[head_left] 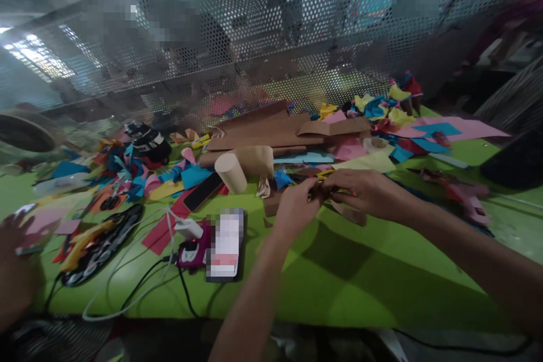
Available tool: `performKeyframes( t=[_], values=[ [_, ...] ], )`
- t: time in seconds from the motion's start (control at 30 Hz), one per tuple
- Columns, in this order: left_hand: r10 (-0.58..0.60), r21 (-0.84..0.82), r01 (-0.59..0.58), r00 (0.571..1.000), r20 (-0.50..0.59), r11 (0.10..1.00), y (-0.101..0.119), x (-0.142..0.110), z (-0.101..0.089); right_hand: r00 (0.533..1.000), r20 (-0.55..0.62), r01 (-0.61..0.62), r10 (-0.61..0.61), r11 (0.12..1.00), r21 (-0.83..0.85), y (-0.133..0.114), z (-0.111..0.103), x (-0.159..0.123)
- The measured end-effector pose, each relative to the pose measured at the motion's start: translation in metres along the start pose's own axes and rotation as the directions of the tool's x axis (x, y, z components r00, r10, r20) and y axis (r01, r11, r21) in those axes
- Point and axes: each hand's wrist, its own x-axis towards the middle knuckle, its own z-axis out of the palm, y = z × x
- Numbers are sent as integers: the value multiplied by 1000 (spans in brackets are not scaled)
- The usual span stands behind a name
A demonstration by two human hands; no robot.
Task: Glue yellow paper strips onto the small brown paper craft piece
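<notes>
Over the green table [271, 294], my left hand [299, 203] and my right hand [365, 195] meet at the fingertips. Both are closed in a pinch on something small and dark, mostly hidden by the fingers. A bit of yellow shows just above them. Below my right hand is a curved piece of brown paper [350, 213]; whether the fingers hold it I cannot tell. To the left of my hands stand a pale paper tube [231, 172] and a blue paper scrap [281, 179]. A pink glue gun [466, 198] appears to lie on the right.
A phone [227, 246] rests by a purple power strip [197, 249] with cables trailing leftward. Brown paper sheets [263, 133] and colored scraps cover the back. Another person's hand [14, 260] is at the left edge. A perforated metal screen [263, 39] rises behind the table.
</notes>
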Motion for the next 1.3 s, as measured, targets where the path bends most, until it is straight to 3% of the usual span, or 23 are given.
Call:
performKeyframes(
  t=[0.5,0.77,0.9,1.13,1.3],
  values=[
    [-14,34,10,993,115,999,8,6,-5,998,62,-31,31,1000,5,-3,-14,10],
    [-1,-172,22,993,120,985,-5,8,-2,999,-23,-41,41,999,-4,-2,-6,8],
    [36,-308,-2,994,105,951,-16,4,3,992,-74,-96,100,994,49,-1,-2,7],
    [-34,-240,64,991,127,969,-20,-2,11,966,-85,-226,244,956,186,-4,0,6],
    [9,-312,35,990,138,949,-24,0,14,958,-48,-262,283,931,255,-7,-4,6]
  ],
)
